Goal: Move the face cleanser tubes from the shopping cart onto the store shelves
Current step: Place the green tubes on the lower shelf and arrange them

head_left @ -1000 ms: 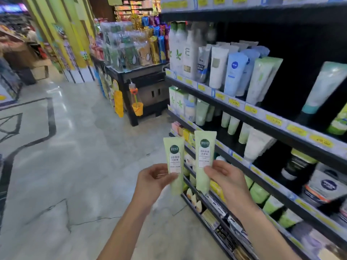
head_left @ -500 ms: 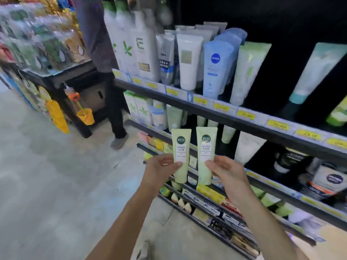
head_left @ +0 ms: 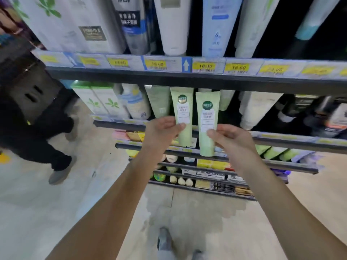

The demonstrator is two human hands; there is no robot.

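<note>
Two pale green face cleanser tubes stand cap-down in front of the second shelf. My left hand (head_left: 163,128) pinches the left tube (head_left: 183,109) by its lower half. My right hand (head_left: 228,136) pinches the right tube (head_left: 207,117), which sits slightly lower. Both tubes are level with the second shelf's front edge (head_left: 120,124), just before a row of similar green tubes (head_left: 159,102). The shopping cart is out of view.
The upper shelf rail (head_left: 169,77) with yellow price tags runs overhead, carrying tall white and blue tubes (head_left: 173,25). Lower shelves (head_left: 206,171) hold small items. A person in black trousers (head_left: 37,132) stands on the floor to the left. My shoe (head_left: 165,241) shows below.
I have stepped closer to the shelves and the view has swung right. Both hands carried the tubes forward and up, from below the second shelf to level with it.
</note>
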